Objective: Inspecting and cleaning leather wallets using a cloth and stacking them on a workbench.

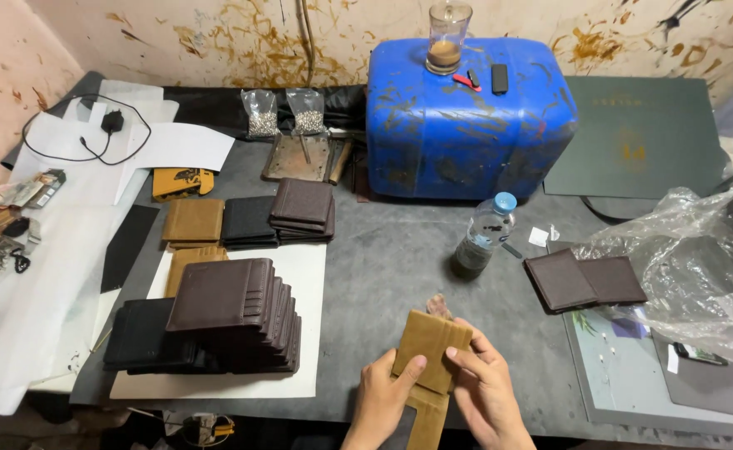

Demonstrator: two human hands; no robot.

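Low, both hands palm-down: left hand (380,393) and right hand (485,390) each grip tan wallet (430,352), thumbs on top.

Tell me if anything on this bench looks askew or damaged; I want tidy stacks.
The tall stack of dark brown wallets leans, fanned out sideways. The blue drum lies on its side, scuffed and paint-streaked, with a glass on top. Both hands hold a tan wallet.

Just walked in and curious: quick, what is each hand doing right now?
Left hand: closed on the tan wallet, thumb on its front.
Right hand: also holding the tan wallet, fingers on its right side.
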